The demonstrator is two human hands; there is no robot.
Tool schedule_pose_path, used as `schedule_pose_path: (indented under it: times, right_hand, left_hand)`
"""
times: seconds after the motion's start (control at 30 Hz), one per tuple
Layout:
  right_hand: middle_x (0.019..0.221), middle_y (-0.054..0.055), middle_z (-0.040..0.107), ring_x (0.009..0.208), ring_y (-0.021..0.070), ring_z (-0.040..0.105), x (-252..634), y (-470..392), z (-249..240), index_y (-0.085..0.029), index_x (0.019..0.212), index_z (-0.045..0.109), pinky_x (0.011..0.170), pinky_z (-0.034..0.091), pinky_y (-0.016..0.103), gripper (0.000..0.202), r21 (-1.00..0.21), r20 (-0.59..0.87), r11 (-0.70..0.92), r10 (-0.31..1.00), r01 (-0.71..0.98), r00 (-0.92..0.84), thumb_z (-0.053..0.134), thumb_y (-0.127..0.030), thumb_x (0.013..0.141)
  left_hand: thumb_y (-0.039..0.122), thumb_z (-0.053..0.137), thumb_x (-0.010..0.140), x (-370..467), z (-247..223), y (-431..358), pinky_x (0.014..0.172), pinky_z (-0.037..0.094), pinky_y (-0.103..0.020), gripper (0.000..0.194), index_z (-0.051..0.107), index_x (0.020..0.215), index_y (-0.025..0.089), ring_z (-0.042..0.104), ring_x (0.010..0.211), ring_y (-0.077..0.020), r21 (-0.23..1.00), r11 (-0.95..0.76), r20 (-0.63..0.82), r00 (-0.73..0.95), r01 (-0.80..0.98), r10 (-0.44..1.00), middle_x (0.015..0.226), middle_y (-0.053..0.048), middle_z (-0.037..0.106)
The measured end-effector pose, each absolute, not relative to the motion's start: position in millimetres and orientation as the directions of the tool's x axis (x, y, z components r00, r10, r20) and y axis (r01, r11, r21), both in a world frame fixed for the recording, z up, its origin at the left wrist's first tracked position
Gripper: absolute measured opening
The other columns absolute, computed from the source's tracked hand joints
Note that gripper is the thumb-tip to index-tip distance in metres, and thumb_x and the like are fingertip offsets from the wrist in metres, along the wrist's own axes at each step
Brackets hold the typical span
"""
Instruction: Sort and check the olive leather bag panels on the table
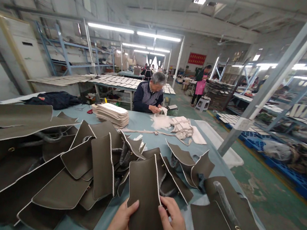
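Your left hand (120, 224) and right hand (172, 227) grip 1 dark leather panel (145, 191), fingers (161, 213) pressed on its face above the tabletop (140, 122).

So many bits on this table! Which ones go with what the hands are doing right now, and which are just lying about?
Part of the work in hand:
- dark panel, held upright between left hand and right hand
- pile of similar dark panels beside it

Just lying about:
- stack of pale pieces
- dark jacket
- white tray
- co-worker seated across the table
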State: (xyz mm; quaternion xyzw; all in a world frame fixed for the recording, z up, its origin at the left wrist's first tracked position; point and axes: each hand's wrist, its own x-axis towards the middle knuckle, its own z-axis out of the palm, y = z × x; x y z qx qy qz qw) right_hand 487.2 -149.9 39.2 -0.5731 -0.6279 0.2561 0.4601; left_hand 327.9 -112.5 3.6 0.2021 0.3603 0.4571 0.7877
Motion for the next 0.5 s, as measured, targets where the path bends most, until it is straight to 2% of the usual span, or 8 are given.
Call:
schedule_pose_path:
  times: [0.1,0.2,0.27,0.33,0.43,0.5]
  right_hand:
    - [0.095,0.007,0.059,0.092,0.0160,0.054,488.8,-147.8,37.5,-0.021,0.100,0.058,0.082,0.044,0.027,0.027,-0.843,0.296,0.234,0.954,0.485,0.055,0.037,-0.031,0.086]
    - [0.092,0.006,0.059,0.089,0.0152,0.054,498.3,-138.5,32.6,-0.020,0.095,0.058,0.079,0.044,0.026,0.027,-0.858,0.282,0.231,0.958,0.459,0.046,0.036,-0.032,0.087]
    - [0.095,0.007,0.059,0.089,0.0158,0.055,509.5,-127.2,24.4,-0.020,0.096,0.058,0.079,0.045,0.026,0.028,-0.871,0.252,0.188,0.964,0.454,0.085,0.036,-0.034,0.086]
    - [0.099,0.008,0.059,0.093,0.0174,0.055,522.0,-112.0,10.0,-0.018,0.098,0.058,0.082,0.044,0.029,0.030,-0.875,0.199,0.111,0.970,0.471,0.141,0.037,-0.036,0.085]
    - [0.102,0.009,0.060,0.097,0.0199,0.054,535.0,-85.0,-21.3,-0.016,0.100,0.058,0.088,0.042,0.033,0.030,-0.853,0.087,-0.004,0.985,0.522,0.150,0.043,-0.032,0.080]
    - [0.103,0.010,0.060,0.099,0.0211,0.054,535.1,-67.2,-43.5,-0.014,0.101,0.059,0.090,0.041,0.034,0.031,-0.808,0.057,-0.019,0.992,0.588,0.110,0.046,-0.025,0.075]
  left_hand:
    - [0.027,0.065,0.069,326.6,8.3,-112.3,0.088,0.046,-0.038,0.046,0.052,0.111,0.013,0.057,0.100,-0.0265,0.687,0.480,-0.367,0.309,-0.546,0.877,0.107,-0.014,0.062]
    - [0.032,0.065,0.069,312.2,22.6,-100.9,0.084,0.048,-0.039,0.041,0.056,0.104,0.014,0.059,0.095,-0.0269,0.778,0.407,-0.326,0.246,-0.478,0.913,0.101,-0.012,0.065]
    - [0.035,0.065,0.068,291.8,40.7,-82.5,0.081,0.049,-0.040,0.040,0.056,0.101,0.014,0.061,0.091,-0.0266,0.865,0.291,-0.249,0.154,-0.408,0.956,0.097,-0.010,0.066]
    - [0.036,0.065,0.067,264.4,65.5,-56.0,0.082,0.048,-0.040,0.043,0.055,0.102,0.014,0.061,0.090,-0.0257,0.947,0.123,-0.134,-0.016,-0.296,0.991,0.096,-0.009,0.066]
    - [0.039,0.059,0.070,220.8,107.1,-9.6,0.086,0.046,-0.043,0.052,0.047,0.115,0.015,0.059,0.093,-0.0266,0.994,-0.108,0.108,-0.306,0.015,0.946,0.104,-0.010,0.062]
    - [0.032,0.054,0.074,197.9,127.1,18.8,0.093,0.040,-0.044,0.058,0.036,0.127,0.015,0.052,0.106,-0.0279,0.889,-0.146,0.340,-0.410,0.434,0.847,0.119,-0.014,0.053]
